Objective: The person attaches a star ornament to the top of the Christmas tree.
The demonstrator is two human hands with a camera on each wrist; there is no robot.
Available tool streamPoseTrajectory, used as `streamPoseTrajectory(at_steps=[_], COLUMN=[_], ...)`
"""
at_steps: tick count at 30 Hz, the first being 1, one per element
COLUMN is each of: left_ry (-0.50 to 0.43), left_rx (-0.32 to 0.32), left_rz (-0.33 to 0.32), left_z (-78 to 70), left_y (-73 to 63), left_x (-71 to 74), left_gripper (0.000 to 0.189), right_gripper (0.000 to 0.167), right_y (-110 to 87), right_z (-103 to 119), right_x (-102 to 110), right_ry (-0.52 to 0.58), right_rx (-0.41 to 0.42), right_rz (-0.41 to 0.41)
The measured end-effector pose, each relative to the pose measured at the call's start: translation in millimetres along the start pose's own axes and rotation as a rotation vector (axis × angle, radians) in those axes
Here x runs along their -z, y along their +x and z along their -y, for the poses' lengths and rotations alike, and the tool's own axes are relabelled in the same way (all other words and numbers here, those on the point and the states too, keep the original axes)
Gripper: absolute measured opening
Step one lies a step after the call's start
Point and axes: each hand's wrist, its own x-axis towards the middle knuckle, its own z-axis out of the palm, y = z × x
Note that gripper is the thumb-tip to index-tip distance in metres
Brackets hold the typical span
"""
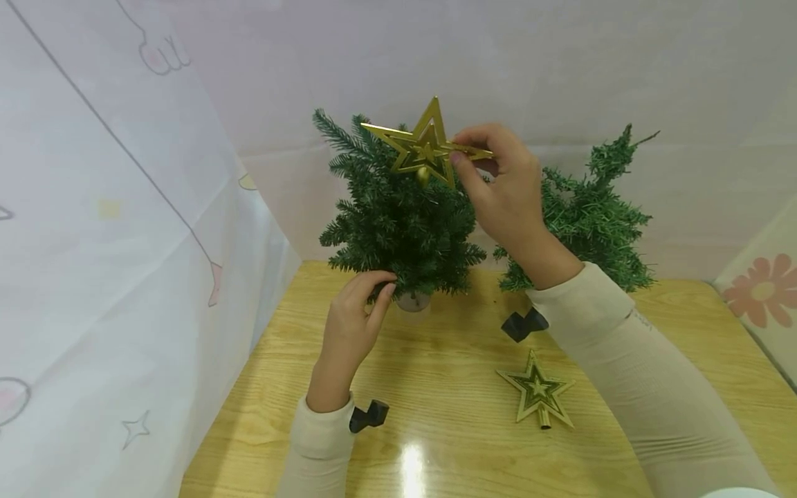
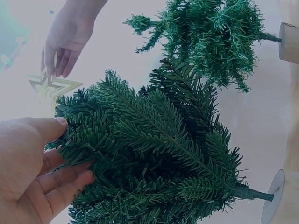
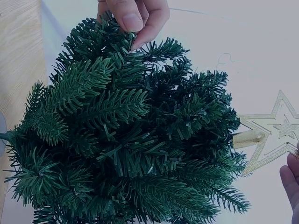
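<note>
My right hand (image 1: 509, 190) pinches one point of a gold star tree topper (image 1: 406, 146) between thumb and fingers. The star is at the top of a small artificial Christmas tree (image 1: 398, 225); its tubular base (image 3: 247, 138) meets the top needles in the right wrist view. How far the tube sits over the tip cannot be told. Low on the tree's left front, my left hand (image 1: 353, 315) pinches a branch tip (image 3: 124, 44) between thumb and finger. The left wrist view shows its other fingers (image 2: 60, 186) touching the needles.
A second, thinner green tree (image 1: 594, 225) stands to the right, partly behind my right forearm. Another gold star topper (image 1: 537, 389) lies on the wooden table (image 1: 448, 373). Printed cloth (image 1: 124, 207) hangs at the left and back. A white rim (image 1: 741, 492) shows at the lower right.
</note>
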Motion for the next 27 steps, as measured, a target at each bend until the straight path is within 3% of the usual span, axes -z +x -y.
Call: streamPoseTrajectory(at_steps=[12,27], left_ry=[-0.014,0.0], left_rx=[-0.002,0.005], left_rz=[-0.003,0.009], left_z=[0.3,-0.2], left_y=[-0.8,-1.1], left_x=[-0.5,0.5], left_gripper=[0.021,0.021], right_gripper=[0.013,0.014], right_y=[5.7,9.3], right_z=[25.1,16.3], right_x=[1.7,0.4], right_ry=[-0.016,-0.045], right_rx=[-0.059,-0.095], right_rz=[0.024,0.046])
